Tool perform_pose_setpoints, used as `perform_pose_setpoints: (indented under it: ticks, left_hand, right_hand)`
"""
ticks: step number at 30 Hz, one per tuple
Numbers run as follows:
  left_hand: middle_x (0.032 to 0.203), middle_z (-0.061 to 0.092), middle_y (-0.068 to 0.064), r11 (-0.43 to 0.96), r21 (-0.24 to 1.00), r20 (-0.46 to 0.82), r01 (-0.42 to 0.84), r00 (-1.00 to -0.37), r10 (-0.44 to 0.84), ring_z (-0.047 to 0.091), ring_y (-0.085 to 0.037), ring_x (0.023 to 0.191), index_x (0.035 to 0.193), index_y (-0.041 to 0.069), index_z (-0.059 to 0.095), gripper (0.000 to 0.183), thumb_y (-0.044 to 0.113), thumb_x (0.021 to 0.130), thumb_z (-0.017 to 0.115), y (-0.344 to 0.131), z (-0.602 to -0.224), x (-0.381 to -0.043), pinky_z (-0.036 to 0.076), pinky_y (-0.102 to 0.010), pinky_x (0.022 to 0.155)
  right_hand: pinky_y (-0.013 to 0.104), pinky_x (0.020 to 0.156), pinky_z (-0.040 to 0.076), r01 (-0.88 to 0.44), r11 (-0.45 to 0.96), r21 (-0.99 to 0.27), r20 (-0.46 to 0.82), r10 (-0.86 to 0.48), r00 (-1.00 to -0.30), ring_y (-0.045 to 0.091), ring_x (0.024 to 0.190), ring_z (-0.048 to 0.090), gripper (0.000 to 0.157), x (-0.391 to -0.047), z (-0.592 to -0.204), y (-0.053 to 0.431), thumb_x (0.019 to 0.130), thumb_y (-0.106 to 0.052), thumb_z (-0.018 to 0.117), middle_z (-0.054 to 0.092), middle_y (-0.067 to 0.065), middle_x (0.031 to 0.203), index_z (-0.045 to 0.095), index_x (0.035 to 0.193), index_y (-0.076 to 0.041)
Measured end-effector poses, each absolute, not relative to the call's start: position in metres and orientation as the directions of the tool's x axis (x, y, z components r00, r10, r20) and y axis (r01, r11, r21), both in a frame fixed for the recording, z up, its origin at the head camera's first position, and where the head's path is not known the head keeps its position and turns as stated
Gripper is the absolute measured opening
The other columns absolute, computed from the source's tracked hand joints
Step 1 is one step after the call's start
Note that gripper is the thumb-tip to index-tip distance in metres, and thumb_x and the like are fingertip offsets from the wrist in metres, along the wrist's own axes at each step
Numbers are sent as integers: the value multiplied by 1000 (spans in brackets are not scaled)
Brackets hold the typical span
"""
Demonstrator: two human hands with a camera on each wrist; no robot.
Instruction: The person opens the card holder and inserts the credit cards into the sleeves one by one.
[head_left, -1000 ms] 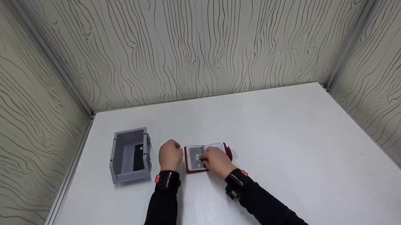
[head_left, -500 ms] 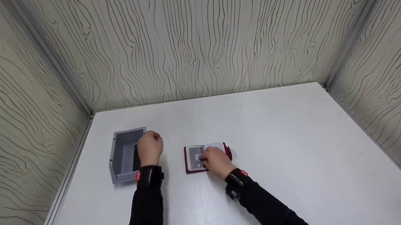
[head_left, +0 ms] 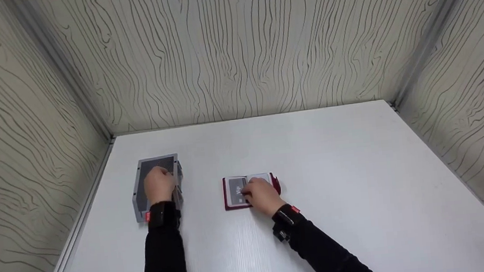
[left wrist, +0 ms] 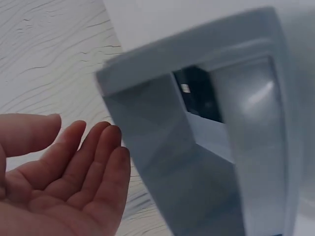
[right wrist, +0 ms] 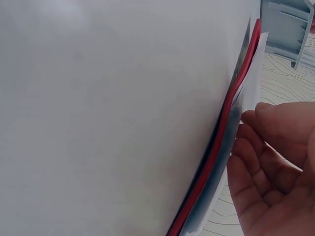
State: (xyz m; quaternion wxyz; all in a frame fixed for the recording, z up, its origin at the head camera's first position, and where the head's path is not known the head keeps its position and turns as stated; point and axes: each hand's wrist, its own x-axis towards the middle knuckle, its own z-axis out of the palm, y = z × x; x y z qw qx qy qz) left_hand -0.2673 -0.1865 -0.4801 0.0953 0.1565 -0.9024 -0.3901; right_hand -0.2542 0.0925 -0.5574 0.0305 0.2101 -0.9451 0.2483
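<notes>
In the head view my left hand is over the grey plastic bin, its fingers loosely bent. The left wrist view shows that hand holding nothing beside the bin's rim. A black card with a small pale mark lies inside the bin. A red card holder lies spread on the table, with a grey card marked "Vip" under a clear sleeve. My right hand pinches at the holder's clear pages; in the right wrist view its fingertips meet at the page above the red cover.
The white table meets wood-patterned panels at the back and both sides. Grey metal profiles run along the corners. The bin stands to the left of the card holder with a gap between them.
My left hand has moved left from beside the card holder to over the bin, now covering the black card in the head view. The right hand has stayed at the holder.
</notes>
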Motion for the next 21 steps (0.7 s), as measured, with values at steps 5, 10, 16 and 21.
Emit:
perform_pose_setpoints:
  ticks: [5,10,16,21]
  left_hand:
    - [113,63,-32,661,715,27,-228,-936,-352,59,-44,105,114,-14,62,30,4,94,49,-197,-497,-265,46,-53,90]
    - [103,65,-30,679,688,14,-255,-931,-364,61,-42,93,101,-12,64,22,2,89,51,-202,-509,-264,47,-52,82]
    - [97,66,-29,678,673,-35,-295,-928,-370,61,-40,86,91,-10,65,18,0,87,51,-205,-518,-263,48,-50,77]
    - [101,65,-31,687,669,-33,-283,-935,-353,62,-42,91,100,-14,64,24,0,87,49,-209,-526,-262,48,-52,80]
  right_hand:
    - [39,86,48,-410,789,-458,154,-384,-910,24,92,60,19,-255,-558,93,88,-11,72,65,7,97,76,106,-6]
    - [39,87,48,-414,786,-459,158,-387,-908,24,92,61,20,-255,-559,93,88,-11,72,65,7,98,76,106,-7]
    - [38,86,48,-406,790,-459,159,-377,-913,23,92,60,18,-254,-558,93,88,-11,72,65,5,96,77,105,-7]
    - [38,85,48,-396,798,-455,157,-365,-918,22,91,60,16,-254,-558,92,89,-12,72,65,4,95,78,103,-8]
